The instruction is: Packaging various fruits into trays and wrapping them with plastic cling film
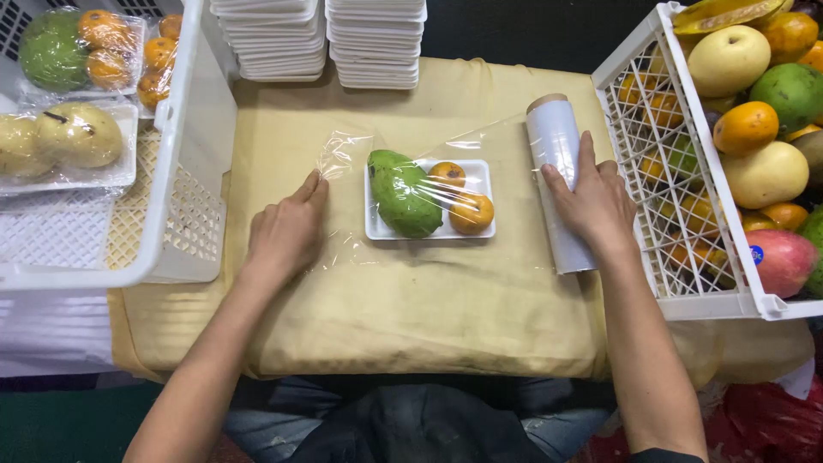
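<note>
A white foam tray lies on the tan cloth with a green mango and two small oranges in it. A sheet of clear cling film is stretched over the tray. My left hand presses the film's loose end flat on the cloth left of the tray. My right hand rests on the cling film roll, which lies right of the tray.
A white crate full of loose fruit stands at the right. Another white crate at the left holds wrapped fruit trays. Two stacks of blank foam trays sit at the back. The tan cloth covers the table.
</note>
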